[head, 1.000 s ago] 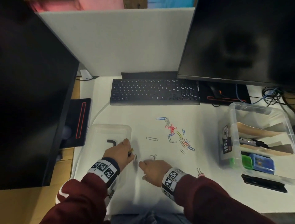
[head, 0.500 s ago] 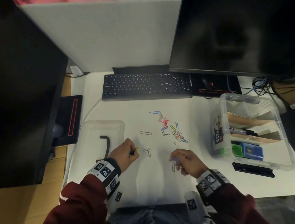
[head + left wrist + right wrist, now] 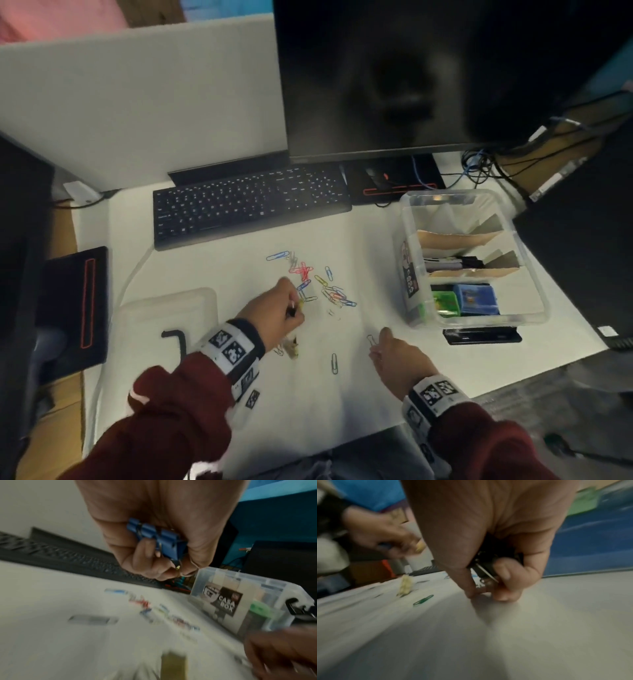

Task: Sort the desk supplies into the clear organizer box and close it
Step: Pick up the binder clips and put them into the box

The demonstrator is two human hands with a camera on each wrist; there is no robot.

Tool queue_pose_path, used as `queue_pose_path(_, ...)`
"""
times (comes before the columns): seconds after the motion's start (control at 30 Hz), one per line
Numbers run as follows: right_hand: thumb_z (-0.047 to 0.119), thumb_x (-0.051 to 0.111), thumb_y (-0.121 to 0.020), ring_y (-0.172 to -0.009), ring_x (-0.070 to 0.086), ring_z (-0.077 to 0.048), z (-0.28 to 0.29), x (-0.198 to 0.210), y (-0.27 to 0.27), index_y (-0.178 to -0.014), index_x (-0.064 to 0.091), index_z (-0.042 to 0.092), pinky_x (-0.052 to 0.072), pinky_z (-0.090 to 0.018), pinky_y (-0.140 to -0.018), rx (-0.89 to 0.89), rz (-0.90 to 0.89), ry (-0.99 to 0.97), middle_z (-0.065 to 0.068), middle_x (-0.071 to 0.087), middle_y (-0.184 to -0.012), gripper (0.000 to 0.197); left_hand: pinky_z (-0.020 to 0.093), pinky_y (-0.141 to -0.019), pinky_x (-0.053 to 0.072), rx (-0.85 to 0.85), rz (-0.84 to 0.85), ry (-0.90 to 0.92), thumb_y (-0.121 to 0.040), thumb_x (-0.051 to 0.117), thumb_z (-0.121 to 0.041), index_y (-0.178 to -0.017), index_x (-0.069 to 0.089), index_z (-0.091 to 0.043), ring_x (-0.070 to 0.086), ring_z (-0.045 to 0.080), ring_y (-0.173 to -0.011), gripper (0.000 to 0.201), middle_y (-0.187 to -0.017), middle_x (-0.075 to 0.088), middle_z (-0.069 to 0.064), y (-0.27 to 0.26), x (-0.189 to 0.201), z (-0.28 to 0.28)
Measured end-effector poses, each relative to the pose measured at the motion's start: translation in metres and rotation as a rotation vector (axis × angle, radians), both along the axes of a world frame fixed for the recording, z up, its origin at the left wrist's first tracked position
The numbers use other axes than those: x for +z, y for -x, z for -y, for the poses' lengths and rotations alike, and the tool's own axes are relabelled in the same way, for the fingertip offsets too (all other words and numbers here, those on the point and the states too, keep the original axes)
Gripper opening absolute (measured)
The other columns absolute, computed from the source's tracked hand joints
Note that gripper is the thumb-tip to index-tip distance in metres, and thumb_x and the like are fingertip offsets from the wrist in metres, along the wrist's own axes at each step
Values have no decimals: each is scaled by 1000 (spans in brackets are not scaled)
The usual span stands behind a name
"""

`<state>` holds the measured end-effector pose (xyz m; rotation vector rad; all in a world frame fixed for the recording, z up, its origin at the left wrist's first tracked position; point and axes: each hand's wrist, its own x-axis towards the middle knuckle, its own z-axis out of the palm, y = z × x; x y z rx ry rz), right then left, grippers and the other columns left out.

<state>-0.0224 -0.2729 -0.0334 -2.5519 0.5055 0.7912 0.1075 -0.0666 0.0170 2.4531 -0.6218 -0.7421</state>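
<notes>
My left hand (image 3: 297, 308) hovers at the near edge of a scatter of coloured paper clips (image 3: 320, 286). Its curled fingers grip several blue binder clips (image 3: 155, 537). My right hand (image 3: 380, 342) is to the right, fingertips down on the desk by a loose paper clip (image 3: 371, 339). It grips black binder clips (image 3: 489, 566) with silver handles. The clear organizer box (image 3: 409, 219) stands open at the right, with cardboard dividers, pens and coloured pads inside. A yellow binder clip (image 3: 293, 346) and a green paper clip (image 3: 334, 363) lie between my hands.
The box's clear lid (image 3: 144, 308), with a black handle, lies flat at the left. A black keyboard (image 3: 250, 205) and a monitor (image 3: 411, 75) stand behind the clips. A black latch piece (image 3: 479, 336) lies in front of the box. Cables trail at the back right.
My left hand has moved forward and right towards the clip pile. My right hand has moved right, away from the left hand and nearer the box. The head view has shifted.
</notes>
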Motion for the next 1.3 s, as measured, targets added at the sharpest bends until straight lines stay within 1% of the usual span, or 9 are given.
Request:
queue_pose_path(0.2,28,45,-91,-70,64,-23,-5,45,-15,-99,37,10,46,-35,-66,-44,179,-185,-7,64,-80,21,24,-50,40,27,129,68,-91,51,-20,-96,42,-10,56,21,-55,15,-57,54,0,-51,29,51)
queue_pose_path(0.37,24,45,-92,-44,48,-15,38,145,-50,-88,42,16,38,-26,-46,-298,547,-545,-4,53,-61,10,12,-40,40,117,84,165,-88,55,-17,-92,45,-9,57,19,-55,13,-87,64,7,-63,34,72)
queue_pose_path(0.5,14,38,-85,-40,37,-18,71,170,-63,-71,42,16,23,-14,-39,-526,379,-1285,-4,34,-55,14,10,-35,34,295,-115,432,-90,53,-5,-86,43,-7,53,0,-45,11,-104,67,10,-47,34,69)
queue_pose_path(0.6,21,43,-79,-43,36,-18,62,160,-68,-72,44,11,20,-14,-37,-432,267,-1487,-7,37,-56,13,16,-36,33,361,-212,528,-91,52,-3,-81,42,-10,40,5,-38,16,-99,69,4,-33,32,50)
queue_pose_path(0.73,7,40,-88,-43,41,-15,19,115,-75,-73,53,15,26,-17,-37,-256,105,-1200,-4,45,-55,21,19,-38,32,462,-249,516,-92,52,-6,-78,43,-14,35,8,-38,19,-94,68,8,-21,19,13)
queue_pose_path(0.8,9,37,-92,-54,55,-21,-7,82,-75,-97,56,20,45,-29,-47,94,123,-818,-5,54,-65,22,20,-37,32,546,-259,484,-92,53,-6,-78,42,-13,36,8,-39,19,-85,63,15,-15,10,-5)
queue_pose_path(0.93,6,42,-87,-94,62,-35,-52,37,-66,-140,17,30,52,-43,-82,649,-46,-198,-14,61,-114,63,20,-35,31,673,-315,446,-91,51,-2,-79,43,-8,35,14,-41,16,-81,52,21,-5,-13,-35)
queue_pose_path(1.1,4,37,-86,-84,61,-34,-65,38,-68,-122,32,17,44,-37,-68,686,50,-159,-14,58,-99,38,22,-37,35,644,-260,314,-91,54,-6,-85,46,-5,37,9,-37,10,-73,60,15,0,-27,-54)
queue_pose_path(1.3,1,34,-85,-70,57,-34,21,128,-107,-113,38,21,43,-37,-64,294,414,-196,-11,55,-75,34,24,-39,36,504,-167,203,-86,61,-15,-86,50,-7,42,16,-49,13,-67,52,5,-15,-24,-29)
